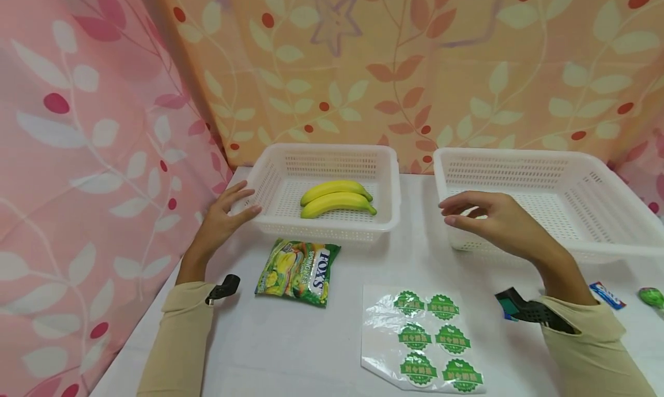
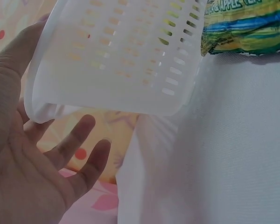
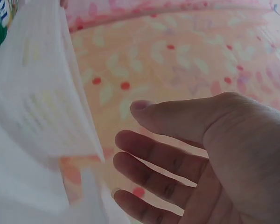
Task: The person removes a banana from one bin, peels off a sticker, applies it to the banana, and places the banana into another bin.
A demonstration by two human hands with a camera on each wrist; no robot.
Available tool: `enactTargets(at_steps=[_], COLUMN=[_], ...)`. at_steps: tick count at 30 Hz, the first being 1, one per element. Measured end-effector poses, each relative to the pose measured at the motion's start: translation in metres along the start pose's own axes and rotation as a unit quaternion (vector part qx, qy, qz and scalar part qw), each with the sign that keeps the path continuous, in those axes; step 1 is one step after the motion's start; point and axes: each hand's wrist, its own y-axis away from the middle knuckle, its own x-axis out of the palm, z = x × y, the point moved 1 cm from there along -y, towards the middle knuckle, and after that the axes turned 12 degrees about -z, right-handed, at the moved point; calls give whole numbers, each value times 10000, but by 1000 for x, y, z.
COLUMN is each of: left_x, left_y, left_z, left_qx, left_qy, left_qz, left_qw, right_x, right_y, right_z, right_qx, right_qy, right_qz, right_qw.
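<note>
- Left basket (image 1: 385,172), white and perforated, sits on the white table (image 1: 311,351) toward the back, just in front of the leaf-patterned curtain (image 1: 415,68); two yellow bananas (image 1: 337,198) lie side by side inside it.
- The left hand (image 1: 223,218) rests at the basket's front-left corner, fingertips touching the outer wall; the fingers are straight and spread, curling round nothing.
- From the left wrist view, the palm (image 2: 23,158) is wide open just beside that basket's corner (image 2: 112,60), with the candy bag's edge (image 2: 245,25) behind it.
- The right hand (image 1: 493,215) hovers at the front-left corner of the right basket (image 1: 596,172), fingers loosely extended and slightly bent, thumb under them, holding nothing; whether it touches the rim I cannot tell.
- In the right wrist view, the fingers (image 3: 158,154) are relaxed and apart, with blurred white plastic (image 3: 42,102) to their left.
- A green FOX'S candy bag (image 1: 298,272) lies flat just in front of the left basket.
- A sheet of round green stickers (image 1: 430,339) lies near the table's front, between the two forearms.
- A small blue-and-red wrapper (image 1: 606,294) and a green wrapped sweet (image 1: 651,297) lie at the far right.
</note>
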Motion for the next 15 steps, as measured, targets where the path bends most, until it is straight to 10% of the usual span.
enactTargets(at_steps=[15], left_x=[0], left_y=[-2], left_z=[1], left_qx=[-110], left_qy=[98], left_qz=[34], left_qw=[9999], right_x=[73], right_y=[-90], right_z=[59], right_qx=[-182], right_qy=[-654], right_qz=[821], right_qw=[9943])
